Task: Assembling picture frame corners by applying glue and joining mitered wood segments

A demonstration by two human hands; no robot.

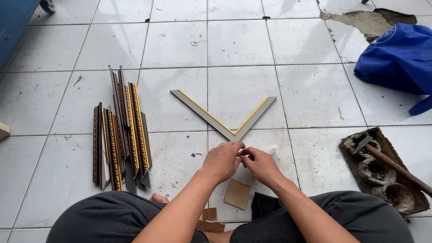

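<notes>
Left hand: the left hand point(221, 159) is curled, knuckles up, its fingertips pinched on one end of a small white piece point(271, 149) right next to the other hand; what that piece is cannot be told.
Right hand: the right hand point(260, 164) is curled as well, thumb and forefinger pinched on the same white piece, whose free end sticks out to the right past the fingers. The two hands touch at the fingertips.
White piece: held just above the floor, just below the corner of the V-shaped frame.
V-shaped frame: two grey moulding strips with a thin yellow edge, joined at a corner point(230, 133) into a V that opens away from the person; it lies flat on the tiled floor point(175, 45), just beyond the hands.
Wooden pieces: a small square of light wood point(237, 194) lies on the floor under the right forearm; smaller brown offcuts point(209, 214) lie between the knees.
Legs: the person sits with knees apart in dark trousers point(103, 220).
Moulding stack: to the left, well apart from the hands, a pile of dark strips with gold ornament point(121, 139) lies lengthwise.
Tray: to the right, a grimy brown tray point(355, 155) holds lumpy cloths and a hammer point(387, 162).
Blue bag: a blue bag point(396, 56) lies at the far right.
</notes>
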